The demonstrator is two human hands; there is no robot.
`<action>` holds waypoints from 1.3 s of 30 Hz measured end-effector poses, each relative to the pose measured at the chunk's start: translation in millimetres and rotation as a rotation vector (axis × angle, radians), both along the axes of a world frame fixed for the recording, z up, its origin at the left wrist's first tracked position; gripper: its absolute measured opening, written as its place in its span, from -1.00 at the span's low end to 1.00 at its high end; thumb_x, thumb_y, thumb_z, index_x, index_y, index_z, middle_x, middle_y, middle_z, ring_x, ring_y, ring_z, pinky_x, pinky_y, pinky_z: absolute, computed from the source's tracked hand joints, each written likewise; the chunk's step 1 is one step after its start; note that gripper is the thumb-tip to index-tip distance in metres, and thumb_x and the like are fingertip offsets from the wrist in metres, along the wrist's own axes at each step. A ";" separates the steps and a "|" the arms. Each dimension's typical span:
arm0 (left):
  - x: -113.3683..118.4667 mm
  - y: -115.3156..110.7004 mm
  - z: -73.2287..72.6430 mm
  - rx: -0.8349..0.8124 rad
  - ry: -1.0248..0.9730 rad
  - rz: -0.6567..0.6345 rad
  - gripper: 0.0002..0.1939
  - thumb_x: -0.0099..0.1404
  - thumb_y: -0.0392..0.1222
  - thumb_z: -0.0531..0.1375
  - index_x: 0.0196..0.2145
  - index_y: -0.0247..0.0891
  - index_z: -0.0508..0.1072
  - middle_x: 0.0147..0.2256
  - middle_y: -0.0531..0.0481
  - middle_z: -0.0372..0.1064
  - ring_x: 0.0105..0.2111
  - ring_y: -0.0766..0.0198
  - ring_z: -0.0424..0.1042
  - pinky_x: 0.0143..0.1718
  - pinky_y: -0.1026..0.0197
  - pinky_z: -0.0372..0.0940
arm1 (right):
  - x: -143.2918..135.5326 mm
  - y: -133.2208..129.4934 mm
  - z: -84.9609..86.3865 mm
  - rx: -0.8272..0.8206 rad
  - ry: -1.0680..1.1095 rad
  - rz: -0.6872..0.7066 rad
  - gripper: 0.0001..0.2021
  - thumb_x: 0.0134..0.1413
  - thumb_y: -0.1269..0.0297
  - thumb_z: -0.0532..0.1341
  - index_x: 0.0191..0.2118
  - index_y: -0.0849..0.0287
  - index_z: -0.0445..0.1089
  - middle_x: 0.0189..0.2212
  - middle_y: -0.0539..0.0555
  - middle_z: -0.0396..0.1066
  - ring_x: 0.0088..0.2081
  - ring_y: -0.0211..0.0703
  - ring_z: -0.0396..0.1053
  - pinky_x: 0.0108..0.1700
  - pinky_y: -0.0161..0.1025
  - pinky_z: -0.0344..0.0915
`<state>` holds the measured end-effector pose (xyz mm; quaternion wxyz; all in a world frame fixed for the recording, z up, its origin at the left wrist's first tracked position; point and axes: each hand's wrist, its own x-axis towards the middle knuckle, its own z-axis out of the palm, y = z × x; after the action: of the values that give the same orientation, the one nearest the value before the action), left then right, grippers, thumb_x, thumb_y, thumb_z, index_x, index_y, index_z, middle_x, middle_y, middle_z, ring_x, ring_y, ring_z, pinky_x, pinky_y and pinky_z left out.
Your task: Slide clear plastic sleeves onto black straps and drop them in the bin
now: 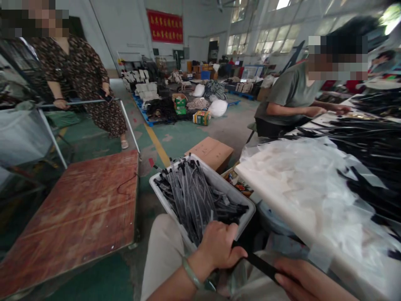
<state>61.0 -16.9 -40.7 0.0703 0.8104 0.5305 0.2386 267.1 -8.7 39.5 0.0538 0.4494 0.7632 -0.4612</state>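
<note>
Over my lap a narrow black strap [260, 264] stretches between my two hands. My left hand [217, 246], with a pale bangle on the wrist, is closed around one end, thumb pressed along it. Lower right, the fingers of my right hand [302, 274] grip the other end. Just past my left hand stands a white plastic bin [250, 211] filled with black straps in clear sleeves [191, 188]. Many clear plastic sleeves [300, 171] are heaped on the white table [266, 184] to my right, and loose black straps [369, 129] lie behind them.
On the left is a flat cart [94, 205] with a wooden deck; a person [75, 79] stands at its handle. Another person [288, 94] works seated across the table. A cardboard box [209, 151] sits behind the bin. Farther back, pallets hold stacked goods [147, 90].
</note>
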 end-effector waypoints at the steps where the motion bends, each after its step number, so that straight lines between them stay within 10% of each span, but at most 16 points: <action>1: 0.0 -0.3 -1.5 0.001 -0.001 0.007 0.01 0.20 0.41 -0.60 -0.26 -0.29 0.43 -0.52 -0.19 0.48 -0.51 -0.03 0.50 -0.47 0.02 0.32 | -0.9 1.4 -1.1 0.023 0.008 -0.003 -0.67 0.24 0.05 -0.01 -0.44 0.10 0.30 -0.53 0.07 0.41 -0.45 -0.12 0.37 -0.41 -0.30 0.22; 12: -24.4 3.8 2.5 -0.024 -0.104 0.010 -0.03 0.26 0.37 -0.57 -0.17 -0.29 0.43 -0.52 -0.15 0.47 -0.49 0.02 0.50 -0.44 0.06 0.33 | -18.9 3.0 -9.4 -0.112 0.061 -0.142 -0.61 0.11 -0.11 0.02 -0.50 0.12 0.18 -0.64 -0.04 0.16 -0.57 -0.22 0.15 -0.49 -0.29 0.06; 21: 15.0 -10.2 0.0 -0.060 -0.165 -0.162 0.00 0.15 0.46 -0.61 -0.37 -0.22 0.42 -0.60 -0.09 0.42 -0.60 0.07 0.45 -0.55 0.09 0.26 | -49.5 -3.4 -25.0 -0.192 0.199 -0.254 -0.67 0.03 -0.04 0.08 -0.50 0.13 0.21 -0.66 -0.08 0.12 -0.66 -0.31 0.02 -0.62 -0.33 -0.05; 39: -62.4 41.3 38.4 -0.268 -0.455 -0.140 -0.06 0.33 0.36 -0.47 0.02 -0.29 0.46 -0.53 0.02 0.32 -0.48 0.16 0.38 -0.41 0.17 0.23 | -48.1 34.8 12.1 -0.280 0.276 -0.365 -0.70 0.16 0.04 0.10 -0.39 0.18 0.32 -0.83 -0.19 0.10 -0.80 -0.40 -0.10 -0.72 -0.42 -0.18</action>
<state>-1.5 24.4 -2.3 0.3106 0.7542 0.4704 0.3368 219.0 26.1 51.6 -0.0733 0.5007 0.5984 -0.6211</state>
